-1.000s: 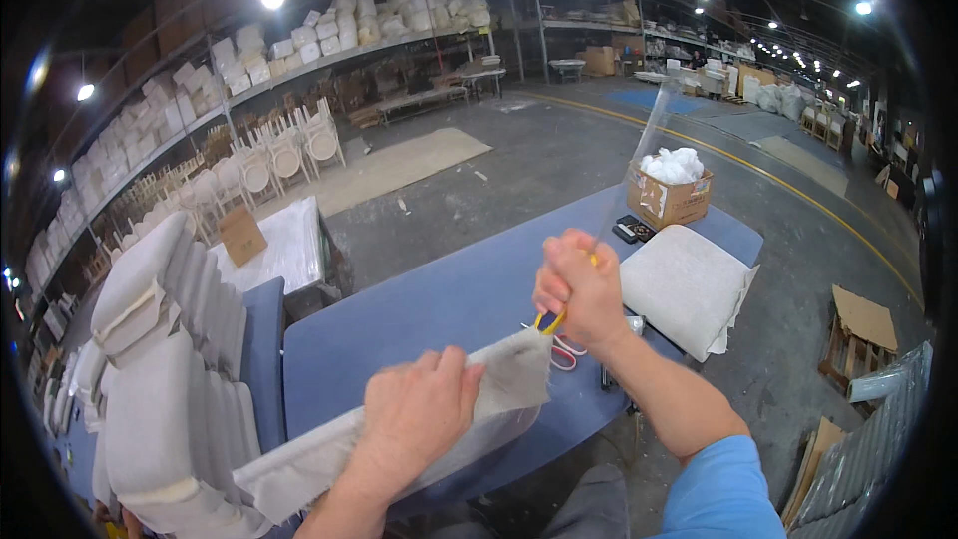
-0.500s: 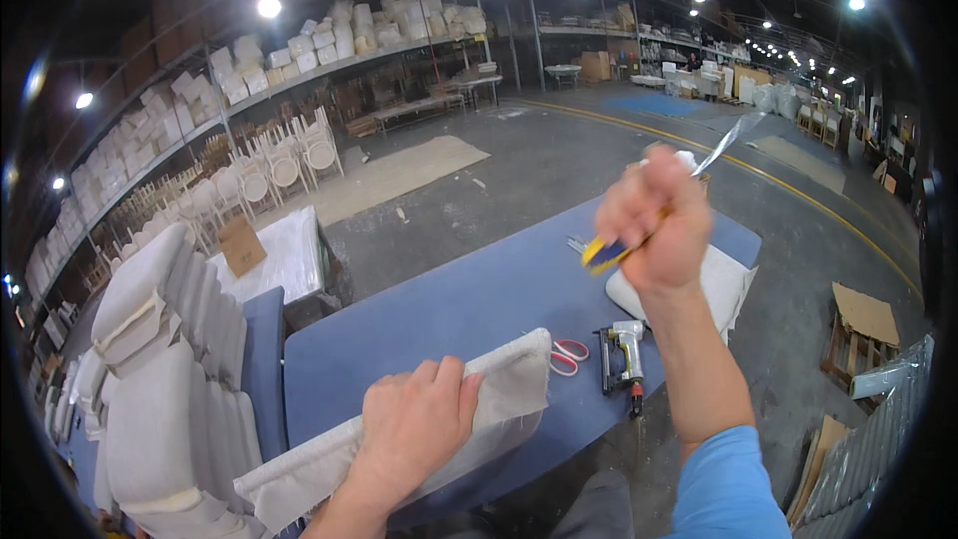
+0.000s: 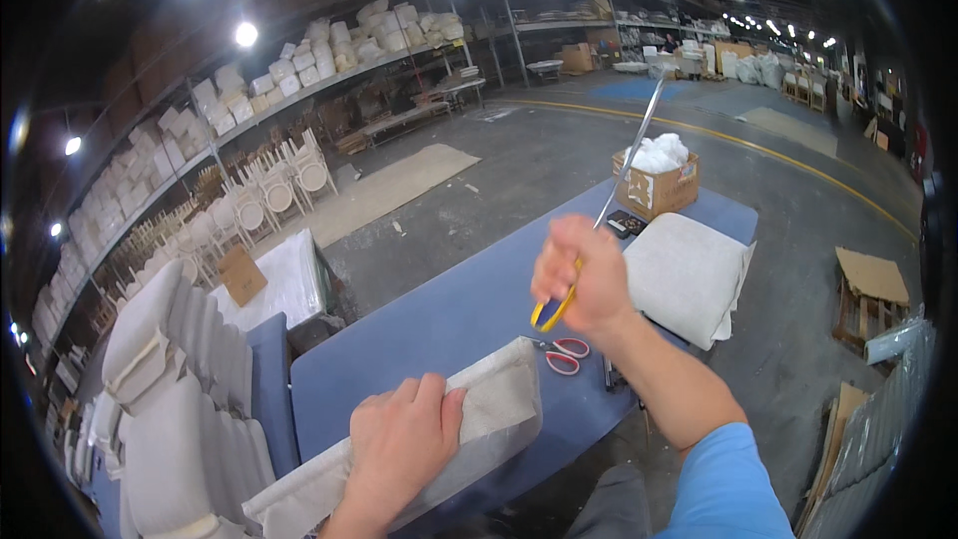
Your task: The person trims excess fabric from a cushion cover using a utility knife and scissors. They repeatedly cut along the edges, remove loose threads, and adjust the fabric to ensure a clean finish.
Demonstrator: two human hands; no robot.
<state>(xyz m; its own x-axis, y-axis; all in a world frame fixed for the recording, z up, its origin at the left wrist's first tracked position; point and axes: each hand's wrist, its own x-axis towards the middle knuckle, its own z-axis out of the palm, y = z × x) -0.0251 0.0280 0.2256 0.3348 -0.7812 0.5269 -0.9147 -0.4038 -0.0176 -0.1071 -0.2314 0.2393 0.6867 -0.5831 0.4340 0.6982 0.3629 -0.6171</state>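
Note:
My left hand (image 3: 404,437) is closed over the folded upper edge of a light grey fabric-covered cushion (image 3: 499,401), which stands on its side at the table's near edge. My right hand (image 3: 591,279), raised above the table, grips a long metal-bladed tool (image 3: 647,118) by its yellow-and-blue handle. The blade points up and away from me, well apart from the cushion. Red-and-white-handled scissors (image 3: 565,351) lie just right of the cushion. My right forearm mostly covers the staple gun (image 3: 612,375).
The blue table (image 3: 399,314) bears a pile of fabric pieces (image 3: 684,274) and a cardboard box of white stuffing (image 3: 659,185) at its far right. Stacked grey cushions (image 3: 180,369) stand at left. White chair frames (image 3: 279,185) and a wooden pallet (image 3: 866,299) are on the floor.
My right hand has come down and left with the tool, its blade now steeper. The box and fabric pile show more, the staple gun less. My left hand keeps its hold; the view has shifted slightly.

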